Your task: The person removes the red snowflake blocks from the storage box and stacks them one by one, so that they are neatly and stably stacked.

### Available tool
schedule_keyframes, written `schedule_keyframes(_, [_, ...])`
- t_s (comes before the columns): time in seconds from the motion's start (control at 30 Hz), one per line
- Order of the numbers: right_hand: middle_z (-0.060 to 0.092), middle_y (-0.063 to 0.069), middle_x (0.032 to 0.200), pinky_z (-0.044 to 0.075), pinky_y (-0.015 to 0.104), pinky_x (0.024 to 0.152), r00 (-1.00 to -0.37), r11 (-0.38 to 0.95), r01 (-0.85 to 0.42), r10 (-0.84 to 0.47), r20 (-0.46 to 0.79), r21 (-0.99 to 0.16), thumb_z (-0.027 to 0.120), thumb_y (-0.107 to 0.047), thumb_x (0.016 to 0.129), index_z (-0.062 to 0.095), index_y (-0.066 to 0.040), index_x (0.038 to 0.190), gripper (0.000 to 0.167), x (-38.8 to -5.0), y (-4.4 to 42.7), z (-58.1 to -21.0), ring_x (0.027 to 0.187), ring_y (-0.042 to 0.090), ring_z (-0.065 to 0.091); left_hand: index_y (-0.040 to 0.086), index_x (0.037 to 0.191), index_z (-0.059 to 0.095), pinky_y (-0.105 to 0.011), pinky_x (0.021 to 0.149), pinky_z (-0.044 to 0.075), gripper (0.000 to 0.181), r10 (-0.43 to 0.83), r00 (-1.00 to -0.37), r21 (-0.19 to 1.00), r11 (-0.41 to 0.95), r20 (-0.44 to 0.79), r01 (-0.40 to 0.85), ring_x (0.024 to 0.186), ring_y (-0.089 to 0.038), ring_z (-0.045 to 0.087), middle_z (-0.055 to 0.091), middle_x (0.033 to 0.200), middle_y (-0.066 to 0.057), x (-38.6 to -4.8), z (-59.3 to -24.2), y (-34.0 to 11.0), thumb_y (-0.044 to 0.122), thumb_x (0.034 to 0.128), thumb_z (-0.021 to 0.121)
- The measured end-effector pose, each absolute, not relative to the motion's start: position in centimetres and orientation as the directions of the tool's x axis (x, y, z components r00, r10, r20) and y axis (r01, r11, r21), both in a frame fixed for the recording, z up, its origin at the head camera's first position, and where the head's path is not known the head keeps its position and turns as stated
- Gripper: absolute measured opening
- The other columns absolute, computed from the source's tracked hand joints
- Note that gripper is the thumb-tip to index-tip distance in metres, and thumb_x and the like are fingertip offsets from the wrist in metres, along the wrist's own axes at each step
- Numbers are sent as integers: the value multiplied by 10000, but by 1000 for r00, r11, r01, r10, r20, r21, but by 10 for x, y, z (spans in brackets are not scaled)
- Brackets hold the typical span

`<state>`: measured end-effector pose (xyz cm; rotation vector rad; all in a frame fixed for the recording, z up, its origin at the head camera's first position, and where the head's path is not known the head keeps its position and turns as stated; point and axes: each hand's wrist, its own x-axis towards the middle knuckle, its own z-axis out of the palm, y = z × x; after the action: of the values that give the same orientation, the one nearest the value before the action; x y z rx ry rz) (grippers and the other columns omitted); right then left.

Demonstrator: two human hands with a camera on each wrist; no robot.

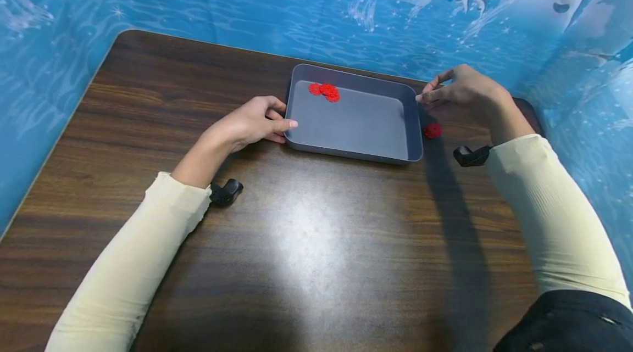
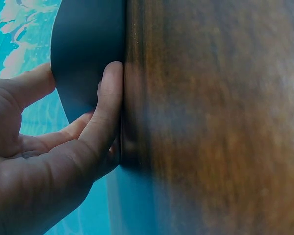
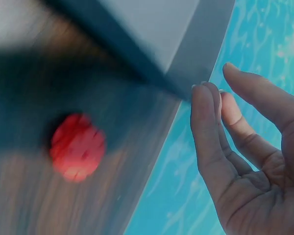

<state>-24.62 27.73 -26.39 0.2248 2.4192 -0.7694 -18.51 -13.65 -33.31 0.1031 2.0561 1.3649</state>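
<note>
A grey rectangular tray (image 1: pixel 353 118) lies on the table, several red scalloped discs (image 1: pixel 326 90) near its back left corner. At the tray's left side, my left hand (image 1: pixel 252 121) grips the wall, thumb over the rim and fingers outside; the left wrist view shows the same hand (image 2: pixel 63 132) against the dark wall (image 2: pixel 88 49). My right hand (image 1: pixel 460 91) is at the back right corner with fingers loosely bent; in the right wrist view the hand (image 3: pixel 250 161) has its fingertips beside the tray corner (image 3: pixel 186 73). Red discs (image 1: pixel 432 130) sit on the table right of the tray, also seen close (image 3: pixel 78 147).
The dark wooden table (image 1: pixel 222 264) runs up to a blue ocean-print cloth (image 1: pixel 222 0) behind and at the right. A black padded object (image 1: pixel 568 324) shows at the lower right. The right arm casts a long shadow across the table.
</note>
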Motion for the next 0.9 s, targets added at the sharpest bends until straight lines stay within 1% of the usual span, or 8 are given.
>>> schedule_keyframes(0.07, [823, -101, 1037, 614, 293, 880, -825, 867, 254, -37, -564, -428, 699, -367, 1066, 675, -64, 1311, 390, -252, 267, -261, 946, 60, 766, -8, 1675, 253, -475, 1158, 564, 715, 410, -780, 848, 450, -473, -278, 1284, -421, 682, 518, 1422, -241, -185, -333, -137, 230, 1112, 624])
schedule_keyframes(0.17, [837, -47, 1046, 608, 373, 995, -821, 895, 191, -79, -565, -403, 694, -397, 1064, 698, -69, 1316, 414, -259, 249, -259, 951, 51, 773, -10, 1674, 254, -477, 1167, 557, 713, 415, -779, 851, 447, -470, -276, 1291, -424, 679, 516, 1426, -245, -184, -333, -137, 230, 1112, 623])
schedule_keyframes(0.27, [827, -6, 1074, 616, 423, 1071, -797, 874, 200, -118, -592, -443, 728, -392, 1042, 688, -49, 1347, 461, -265, 231, -261, 975, 69, 786, -11, 1672, 258, -474, 1166, 558, 707, 418, -778, 852, 445, -469, -275, 1288, -424, 682, 518, 1424, -245, -185, -334, -137, 226, 1114, 620])
schedule_keyframes(0.47, [786, -20, 1073, 654, 337, 996, -761, 824, 250, -156, -629, -508, 759, -309, 1029, 635, -33, 1433, 505, -272, 196, -266, 970, 83, 781, -14, 1670, 261, -475, 1156, 566, 710, 412, -781, 853, 441, -469, -279, 1274, -428, 685, 521, 1427, -253, -184, -334, -138, 225, 1110, 626])
schedule_keyframes(0.53, [770, -1, 1134, 646, 334, 1016, -750, 821, 255, -165, -640, -510, 759, -287, 1030, 622, -43, 1466, 518, -272, 188, -270, 987, 81, 771, -13, 1668, 265, -475, 1158, 564, 709, 407, -782, 850, 445, -471, -281, 1271, -426, 689, 525, 1427, -252, -184, -333, -138, 229, 1109, 629])
schedule_keyframes(0.73, [593, 125, 1499, 606, 327, 1092, -721, 817, 234, -218, -658, -527, 734, -222, 1046, 559, -47, 1546, 558, -272, 172, -283, 1090, 66, 726, -3, 1668, 271, -475, 1169, 555, 706, 404, -781, 845, 455, -477, -280, 1273, -421, 690, 524, 1433, -247, -184, -333, -137, 240, 1109, 629])
schedule_keyframes(0.83, [571, 171, 1552, 606, 315, 1087, -712, 816, 212, -249, -657, -539, 717, -194, 1056, 526, -57, 1577, 572, -272, 164, -285, 1154, 101, 711, -4, 1666, 273, -476, 1171, 554, 704, 404, -781, 845, 457, -477, -279, 1271, -421, 691, 529, 1427, -245, -184, -333, -137, 240, 1110, 629])
schedule_keyframes(0.9, [533, 179, 1598, 589, 336, 1121, -687, 812, 212, -272, -674, -544, 696, -168, 1067, 475, -86, 1621, 603, -273, 157, -286, 1248, 143, 675, -4, 1668, 270, -478, 1171, 553, 707, 404, -781, 845, 457, -476, -278, 1271, -421, 691, 530, 1425, -244, -185, -333, -137, 240, 1109, 629])
